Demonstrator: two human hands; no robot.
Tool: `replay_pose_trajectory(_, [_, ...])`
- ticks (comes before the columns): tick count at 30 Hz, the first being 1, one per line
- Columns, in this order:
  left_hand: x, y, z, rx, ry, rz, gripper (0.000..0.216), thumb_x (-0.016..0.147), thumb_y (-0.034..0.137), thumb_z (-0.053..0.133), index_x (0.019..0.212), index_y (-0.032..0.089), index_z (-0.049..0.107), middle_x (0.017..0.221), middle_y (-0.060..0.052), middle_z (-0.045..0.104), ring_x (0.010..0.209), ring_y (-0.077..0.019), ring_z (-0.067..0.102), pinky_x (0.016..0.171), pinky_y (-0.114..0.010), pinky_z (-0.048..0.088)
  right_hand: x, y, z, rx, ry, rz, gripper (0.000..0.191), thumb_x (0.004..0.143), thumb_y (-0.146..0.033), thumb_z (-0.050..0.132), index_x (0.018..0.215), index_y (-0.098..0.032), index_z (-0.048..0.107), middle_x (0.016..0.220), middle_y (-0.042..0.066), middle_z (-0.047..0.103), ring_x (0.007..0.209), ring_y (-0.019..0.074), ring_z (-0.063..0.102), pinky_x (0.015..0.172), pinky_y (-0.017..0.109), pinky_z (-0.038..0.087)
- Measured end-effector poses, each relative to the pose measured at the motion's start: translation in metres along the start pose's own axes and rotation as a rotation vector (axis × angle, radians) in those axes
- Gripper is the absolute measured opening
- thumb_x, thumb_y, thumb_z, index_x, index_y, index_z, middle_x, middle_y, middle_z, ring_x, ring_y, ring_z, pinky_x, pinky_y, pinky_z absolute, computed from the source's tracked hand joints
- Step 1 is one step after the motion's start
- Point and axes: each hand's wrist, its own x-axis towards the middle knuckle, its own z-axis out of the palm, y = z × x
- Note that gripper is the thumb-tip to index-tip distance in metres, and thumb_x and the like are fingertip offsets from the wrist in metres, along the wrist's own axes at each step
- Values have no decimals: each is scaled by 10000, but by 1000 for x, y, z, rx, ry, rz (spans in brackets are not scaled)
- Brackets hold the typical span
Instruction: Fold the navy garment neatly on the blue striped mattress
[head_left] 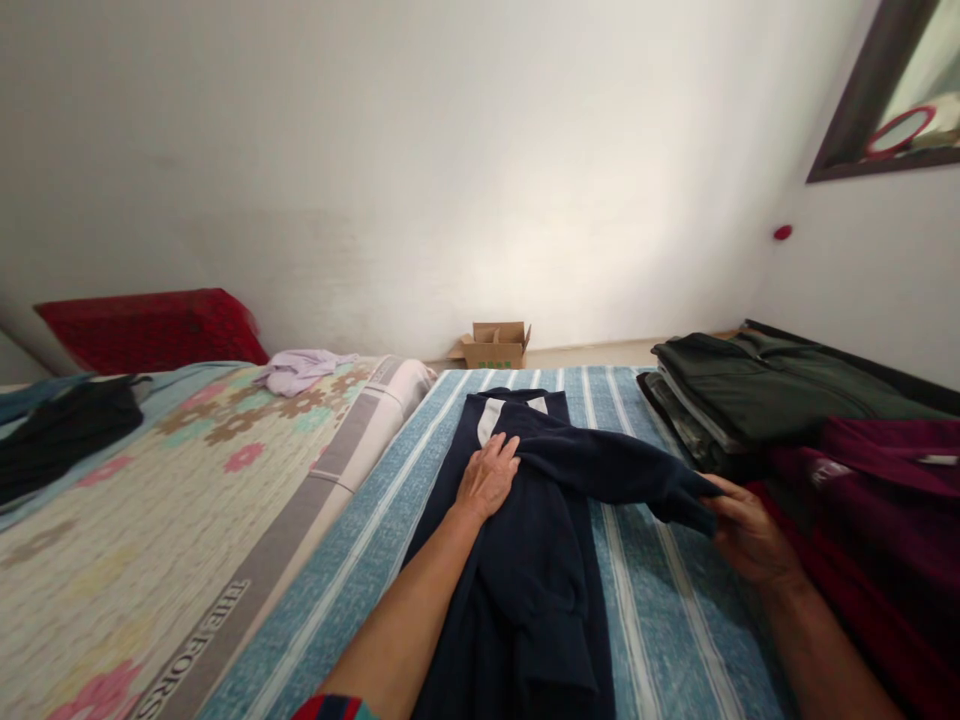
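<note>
A dark navy long-sleeved top [517,560] with white patches near its collar lies lengthwise on the blue striped bed cover [345,580]. One sleeve is folded down along its body. My left hand [489,474] rests flat on the upper part of the top, beside a white patch, with its fingers stretched out. Off to the right, my right hand [750,530] pinches the cuff of the other sleeve. That sleeve stretches from the shoulder out to the right, its cuff end raised above the cover.
Right of the top are stacked folded dark garments [787,385] and purple clothing [885,480]. A flower-patterned bed [247,510] adjoins on the left, bearing a lilac cloth [300,370] and black clothing [71,430]. An opened cardboard box [495,347] stands by the wall.
</note>
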Motion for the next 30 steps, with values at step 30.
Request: replay_pose_trajectory(30, [-4,0,-13,-148,73,143,147,663,112,489,769,198,545,803,-37,549,799,-195,509,780,-331,445,6,-8,4,28,190,-147,171,624,-318,739,723,-210,651,1051,54,688,985,249,626,802,347,501])
